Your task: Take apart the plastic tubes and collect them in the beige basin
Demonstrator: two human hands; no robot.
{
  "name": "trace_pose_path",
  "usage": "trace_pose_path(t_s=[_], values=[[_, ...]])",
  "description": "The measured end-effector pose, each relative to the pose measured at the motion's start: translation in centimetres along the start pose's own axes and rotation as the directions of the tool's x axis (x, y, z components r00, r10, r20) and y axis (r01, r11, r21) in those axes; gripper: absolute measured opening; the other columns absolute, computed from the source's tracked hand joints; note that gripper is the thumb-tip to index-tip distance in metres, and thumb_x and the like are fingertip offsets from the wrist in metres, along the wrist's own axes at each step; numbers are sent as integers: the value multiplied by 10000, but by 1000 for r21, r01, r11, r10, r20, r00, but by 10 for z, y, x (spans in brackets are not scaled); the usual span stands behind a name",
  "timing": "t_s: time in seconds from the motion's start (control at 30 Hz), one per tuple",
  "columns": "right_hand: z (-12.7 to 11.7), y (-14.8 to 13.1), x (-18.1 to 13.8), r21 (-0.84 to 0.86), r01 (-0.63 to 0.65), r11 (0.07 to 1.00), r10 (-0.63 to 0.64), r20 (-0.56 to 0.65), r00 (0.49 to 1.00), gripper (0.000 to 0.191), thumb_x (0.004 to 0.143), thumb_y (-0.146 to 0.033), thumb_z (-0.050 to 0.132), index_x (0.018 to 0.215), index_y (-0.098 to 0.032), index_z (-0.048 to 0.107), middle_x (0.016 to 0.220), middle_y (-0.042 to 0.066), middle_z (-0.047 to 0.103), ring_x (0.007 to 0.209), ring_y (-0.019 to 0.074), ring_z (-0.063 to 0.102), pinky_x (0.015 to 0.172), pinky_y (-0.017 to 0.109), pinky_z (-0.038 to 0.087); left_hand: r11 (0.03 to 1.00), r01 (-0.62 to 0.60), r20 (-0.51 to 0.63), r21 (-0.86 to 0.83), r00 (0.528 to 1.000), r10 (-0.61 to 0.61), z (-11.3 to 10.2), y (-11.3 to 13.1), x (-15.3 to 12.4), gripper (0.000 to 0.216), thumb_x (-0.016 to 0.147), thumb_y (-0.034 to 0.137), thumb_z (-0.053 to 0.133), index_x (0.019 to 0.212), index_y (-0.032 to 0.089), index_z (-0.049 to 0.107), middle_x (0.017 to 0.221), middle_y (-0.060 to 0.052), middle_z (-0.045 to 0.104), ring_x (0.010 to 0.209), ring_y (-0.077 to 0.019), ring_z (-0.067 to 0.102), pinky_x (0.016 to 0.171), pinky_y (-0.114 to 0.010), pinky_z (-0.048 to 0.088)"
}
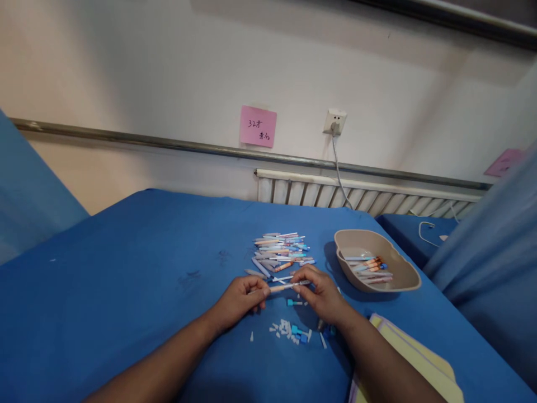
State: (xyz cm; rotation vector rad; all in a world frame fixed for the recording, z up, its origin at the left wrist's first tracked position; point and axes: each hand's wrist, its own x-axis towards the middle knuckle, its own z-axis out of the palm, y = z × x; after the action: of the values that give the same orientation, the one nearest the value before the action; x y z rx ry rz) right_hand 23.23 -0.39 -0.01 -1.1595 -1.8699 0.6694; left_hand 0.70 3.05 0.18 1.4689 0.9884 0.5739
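Note:
Between my two hands lies a slim pen (277, 289) with a peach-coloured barrel, held roughly level above the blue cloth. My left hand (243, 296) pinches its left end. The fingers of my right hand (319, 288) close round the paler right end. Just beyond them, a pile of pens and pen parts (281, 249) in grey, orange, white and blue is spread on the cloth. Nearer to me is a scatter of small white tips (285, 327), with teal and blue pieces (298, 331) among them. One more teal piece (292, 302) lies under the held pen.
A beige basin (403, 280) with several pens in it stands to the right. A folded yellow cloth (413, 358) lies by my right forearm. Behind the blue-covered surface (126, 268) are a radiator (310, 193), a wall socket (334, 121) and a pink note (258, 126). Blue curtains hang at both sides.

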Motion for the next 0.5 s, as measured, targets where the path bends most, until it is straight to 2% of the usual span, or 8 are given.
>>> trace_pose_path(t_s=[0.2,0.5], values=[[-2,-2,0,0,10,1000,-10,39,999,89,818,-196,548,870,-223,615,875,9,606,835,151,559,767,263,423,999,-43,35,-14,998,44,-2,1,-1,344,771,466,556,680,135,587,519,18,581,436,-78,436,459,-189,327],[1,1,0,17,-50,999,49,34,998,79,825,-205,538,866,-217,604,842,2,602,817,148,558,755,262,422,999,-27,19,-26,999,28,0,-3,-1,268,732,410,628,730,146,579,535,37,572,467,-84,468,473,-184,349]])
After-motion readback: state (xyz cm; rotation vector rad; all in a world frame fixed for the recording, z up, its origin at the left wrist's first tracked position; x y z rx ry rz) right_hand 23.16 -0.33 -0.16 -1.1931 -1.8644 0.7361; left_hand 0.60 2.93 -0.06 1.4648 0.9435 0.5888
